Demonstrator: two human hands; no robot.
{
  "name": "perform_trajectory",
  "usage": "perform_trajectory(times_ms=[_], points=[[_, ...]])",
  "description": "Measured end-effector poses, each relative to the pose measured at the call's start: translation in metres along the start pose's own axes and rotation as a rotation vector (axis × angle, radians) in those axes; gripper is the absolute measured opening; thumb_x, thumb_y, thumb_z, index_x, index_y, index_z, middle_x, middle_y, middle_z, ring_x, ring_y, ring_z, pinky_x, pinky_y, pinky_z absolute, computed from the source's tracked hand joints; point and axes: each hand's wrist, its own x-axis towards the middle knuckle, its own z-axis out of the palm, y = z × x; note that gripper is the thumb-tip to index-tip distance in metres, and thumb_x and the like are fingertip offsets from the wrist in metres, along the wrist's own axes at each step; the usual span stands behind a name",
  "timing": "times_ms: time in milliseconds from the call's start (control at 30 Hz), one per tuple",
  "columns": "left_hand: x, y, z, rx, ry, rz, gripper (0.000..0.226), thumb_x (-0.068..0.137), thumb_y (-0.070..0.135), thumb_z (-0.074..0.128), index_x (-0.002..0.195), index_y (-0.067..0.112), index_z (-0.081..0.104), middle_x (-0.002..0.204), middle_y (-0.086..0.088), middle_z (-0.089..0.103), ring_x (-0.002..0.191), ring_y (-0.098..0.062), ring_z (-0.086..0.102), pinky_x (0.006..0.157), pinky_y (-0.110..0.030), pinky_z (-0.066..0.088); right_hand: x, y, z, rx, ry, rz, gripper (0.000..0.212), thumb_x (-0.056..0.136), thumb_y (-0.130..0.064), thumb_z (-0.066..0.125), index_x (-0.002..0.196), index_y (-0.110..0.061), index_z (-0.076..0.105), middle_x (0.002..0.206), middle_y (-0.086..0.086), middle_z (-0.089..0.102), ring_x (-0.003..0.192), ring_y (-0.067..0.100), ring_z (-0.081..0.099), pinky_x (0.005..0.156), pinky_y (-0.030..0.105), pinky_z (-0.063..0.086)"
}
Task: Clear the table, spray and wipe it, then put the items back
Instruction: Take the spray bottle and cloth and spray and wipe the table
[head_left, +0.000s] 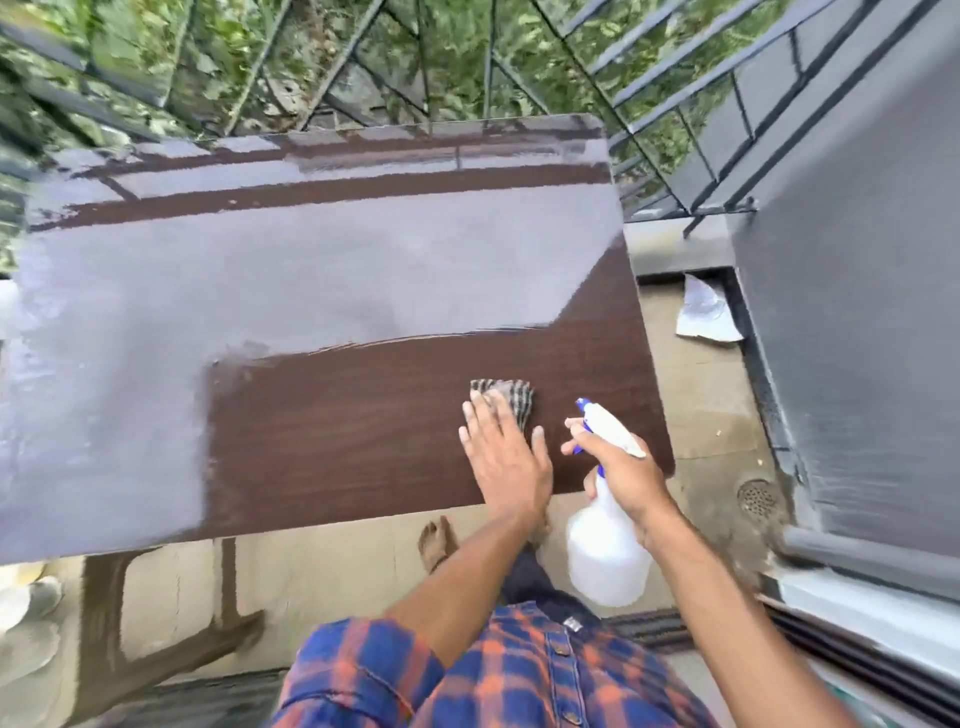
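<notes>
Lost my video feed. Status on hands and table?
Left hand flat on cloth, wiping table. Right hand holds spray bottle. Tabletop bare, nothing in the way.

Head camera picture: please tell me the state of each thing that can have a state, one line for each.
Table: bare of items, top glossy.
Cloth: flat on the table, pressed under the left hand.
Left hand: open, palm down on the cloth.
Spray bottle: held upright beside the table's near right corner, nozzle pointing over the table.
Right hand: closed around the bottle neck, one finger at the trigger.
</notes>
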Motion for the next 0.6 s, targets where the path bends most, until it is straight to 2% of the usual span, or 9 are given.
perform_trajectory(times_ms=[133, 300, 433, 533, 600], points=[[0.000, 0.040, 0.022, 0.054, -0.149, 0.259, 0.072, 0.098, 0.045, 0.039, 0.157, 0.008, 0.022, 0.165, -0.018, 0.014, 0.153, -0.035, 0.009, 0.122, -0.049, 0.008, 0.002, 0.022, -0.052, 0.055, 0.177, 0.037, 0.018, 0.094, -0.026, 0.069, 0.110, -0.021, 0.077, 0.096, 0.006, 0.078, 0.044, 0.019, 0.043, 0.047, 0.027, 0.042], [-0.005, 0.067, 0.051, 0.181, -0.338, 0.652, 0.062, 0.101, 0.032, 0.043, 0.156, 0.009, 0.027, 0.164, -0.017, 0.020, 0.151, -0.035, 0.016, 0.122, -0.052, 0.019, -0.004, 0.043, -0.096, 0.142, 0.294, 0.091, 0.009, 0.092, -0.027, 0.072, 0.096, -0.023, 0.078, 0.090, 0.003, 0.077, 0.044, 0.019, 0.042, 0.044, 0.025, 0.041], [-0.004, 0.072, 0.059, 0.241, -0.408, 0.887, 0.060, 0.100, 0.031, 0.047, 0.154, 0.010, 0.031, 0.161, -0.016, 0.027, 0.149, -0.035, 0.024, 0.119, -0.052, 0.026, -0.007, 0.055, -0.111, 0.140, 0.290, 0.106, 0.029, 0.078, -0.041, 0.075, 0.087, -0.014, 0.076, 0.087, 0.005, 0.073, 0.060, 0.026, 0.051, 0.053, 0.033, 0.041], [-0.004, 0.064, 0.059, 0.243, -0.458, 1.096, 0.055, 0.102, 0.032, 0.048, 0.152, 0.010, 0.037, 0.159, -0.016, 0.032, 0.147, -0.034, 0.029, 0.119, -0.050, 0.025, -0.005, 0.058, -0.110, 0.194, 0.311, 0.119, 0.014, 0.089, -0.030, 0.075, 0.096, -0.018, 0.078, 0.081, 0.002, 0.075, 0.044, 0.019, 0.045, 0.049, 0.030, 0.040], [-0.003, 0.059, 0.057, 0.219, -0.498, 1.189, 0.051, 0.101, 0.028, 0.050, 0.148, 0.009, 0.042, 0.158, -0.016, 0.036, 0.146, -0.034, 0.032, 0.118, -0.050, 0.028, -0.003, 0.058, -0.106, 0.210, 0.309, 0.121, 0.010, 0.092, -0.025, 0.073, 0.095, -0.018, 0.079, 0.079, 0.003, 0.075, 0.041, 0.014, 0.046, 0.047, 0.028, 0.040]])
